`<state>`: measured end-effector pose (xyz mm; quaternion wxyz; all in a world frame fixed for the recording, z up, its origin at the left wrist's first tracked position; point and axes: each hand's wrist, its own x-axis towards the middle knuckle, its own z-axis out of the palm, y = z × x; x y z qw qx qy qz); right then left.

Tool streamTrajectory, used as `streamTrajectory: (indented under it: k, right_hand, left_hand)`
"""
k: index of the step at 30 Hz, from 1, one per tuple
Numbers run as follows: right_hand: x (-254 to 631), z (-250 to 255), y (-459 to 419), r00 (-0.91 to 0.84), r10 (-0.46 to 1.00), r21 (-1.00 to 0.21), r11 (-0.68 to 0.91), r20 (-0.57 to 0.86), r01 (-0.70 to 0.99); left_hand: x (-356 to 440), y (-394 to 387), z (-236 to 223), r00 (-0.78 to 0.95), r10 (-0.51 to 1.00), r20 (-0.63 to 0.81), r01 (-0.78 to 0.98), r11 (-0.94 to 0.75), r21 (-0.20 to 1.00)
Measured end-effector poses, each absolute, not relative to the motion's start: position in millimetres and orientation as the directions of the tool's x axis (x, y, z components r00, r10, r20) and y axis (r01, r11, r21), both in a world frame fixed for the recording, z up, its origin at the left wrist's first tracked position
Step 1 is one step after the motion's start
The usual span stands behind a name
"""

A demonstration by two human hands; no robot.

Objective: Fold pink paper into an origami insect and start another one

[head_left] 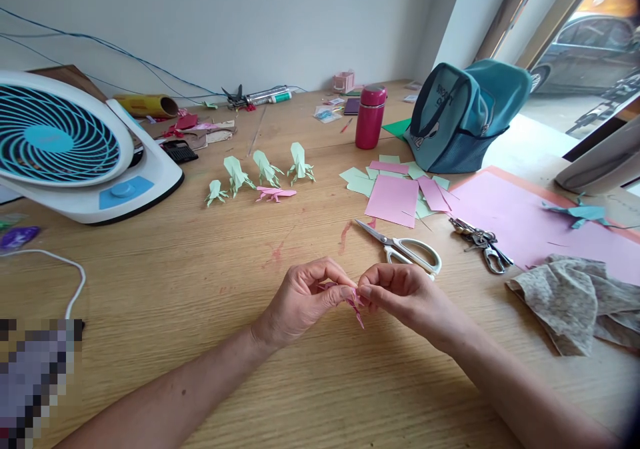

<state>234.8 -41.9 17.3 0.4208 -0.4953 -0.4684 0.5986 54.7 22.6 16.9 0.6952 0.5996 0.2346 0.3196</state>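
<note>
Between my two hands, above the wooden table, is a small pink origami figure [356,306] with thin pointed parts. My left hand [313,297] pinches its body between thumb and forefinger. The fingertips of my right hand [400,296] close on a thin part at its right side. My fingers hide much of the figure. Beyond my hands stand several pale green origami insects [236,174], with a pink origami insect [276,194] lying in front of them. White-handled scissors [400,246] rest just past my right hand, blades partly apart.
Left stands a white fan [145,189]. Pink and green paper pieces [393,199], a red flask [371,117] and a blue backpack [450,119] are at the back right. Keys [481,242], a cloth [565,296] and a teal origami figure [580,214] lie right.
</note>
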Motion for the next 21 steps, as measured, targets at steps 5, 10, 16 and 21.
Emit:
streamTrajectory:
  k: [5,10,16,21]
  right_hand:
    - [235.9,17.8,-39.8,-0.211,0.951,-0.966,-0.246,-0.225,-0.079]
    - [232.8,14.1,-38.9,-0.223,0.953,-0.953,-0.246,-0.205,-0.175]
    - [231.9,11.6,-42.6,-0.197,0.964,-0.977,-0.196,-0.176,-0.088]
    - [232.2,13.1,-43.5,-0.188,0.965,-0.983,-0.186,-0.181,-0.008]
  left_hand:
    - [54.4,22.9,16.4,0.661,0.746,0.076,-0.153,0.035,0.988]
    - [54.1,22.9,13.4,0.670,0.728,0.146,-0.175,-0.037,0.984]
    - [54.0,24.2,11.7,0.672,0.719,0.180,-0.150,-0.106,0.983]
    - [51.3,22.7,12.3,0.644,0.733,0.218,-0.081,-0.218,0.973]
